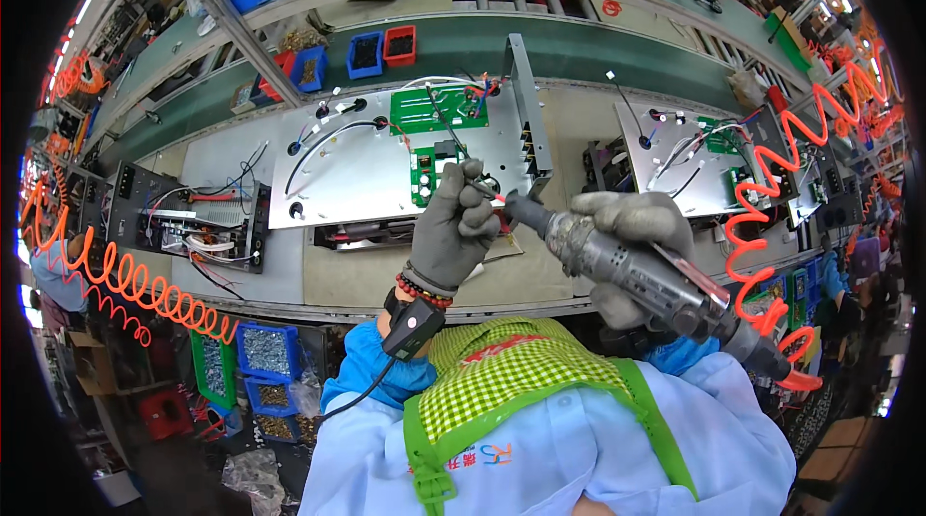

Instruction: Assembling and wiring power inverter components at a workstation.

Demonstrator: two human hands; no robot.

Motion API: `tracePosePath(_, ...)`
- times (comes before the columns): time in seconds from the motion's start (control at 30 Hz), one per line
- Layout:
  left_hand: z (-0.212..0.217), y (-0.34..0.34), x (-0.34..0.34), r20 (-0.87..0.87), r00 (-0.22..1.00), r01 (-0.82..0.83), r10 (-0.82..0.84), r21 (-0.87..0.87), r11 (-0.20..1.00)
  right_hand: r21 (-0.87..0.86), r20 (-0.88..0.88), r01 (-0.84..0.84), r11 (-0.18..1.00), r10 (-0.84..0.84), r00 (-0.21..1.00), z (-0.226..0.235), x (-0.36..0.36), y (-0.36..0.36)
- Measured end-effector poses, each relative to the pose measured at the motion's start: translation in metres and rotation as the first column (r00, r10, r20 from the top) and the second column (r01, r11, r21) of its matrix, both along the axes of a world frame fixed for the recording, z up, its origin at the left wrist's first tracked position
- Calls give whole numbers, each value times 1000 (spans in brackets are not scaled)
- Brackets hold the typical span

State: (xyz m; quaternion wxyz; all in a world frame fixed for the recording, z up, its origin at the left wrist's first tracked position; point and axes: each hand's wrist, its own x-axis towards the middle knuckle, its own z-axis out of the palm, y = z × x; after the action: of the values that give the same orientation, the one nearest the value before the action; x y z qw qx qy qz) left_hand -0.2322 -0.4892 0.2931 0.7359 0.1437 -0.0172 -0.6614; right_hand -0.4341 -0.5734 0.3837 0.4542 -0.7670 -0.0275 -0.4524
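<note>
My right hand (632,231), in a grey glove, is wrapped round a black and grey air screwdriver (632,270) with a coiled orange hose at its rear. The tool's nose points left, close to the fingers of my left hand (453,227). That hand, also gloved, is closed in a pinch; a small reddish tip shows between it and the nose, too small to name. Both hands are over the front edge of a silver metal panel (338,164). Green circuit boards (424,113) and black and white cables sit on the panel, with an upright metal plate (522,101) at its right end.
Another panel assembly (675,159) lies to the right, and an opened black chassis (207,212) to the left. Blue (366,55) and red (399,45) parts bins stand behind. Coiled orange hoses (145,280) hang on both sides. Screw bins (268,350) sit below the bench at left.
</note>
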Motion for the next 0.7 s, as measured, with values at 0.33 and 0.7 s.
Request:
tracePosePath(0.33, 16, -28, 75, 861, -500, -272, -99, -48, 961, 69, -15, 130, 989, -130, 991, 9, 10, -24)
tracePosePath(0.7, -25, -67, 49, 373, -928, 10, 9, 3, 1000, 3, -60, 170, 985, -170, 984, 13, 10, -46)
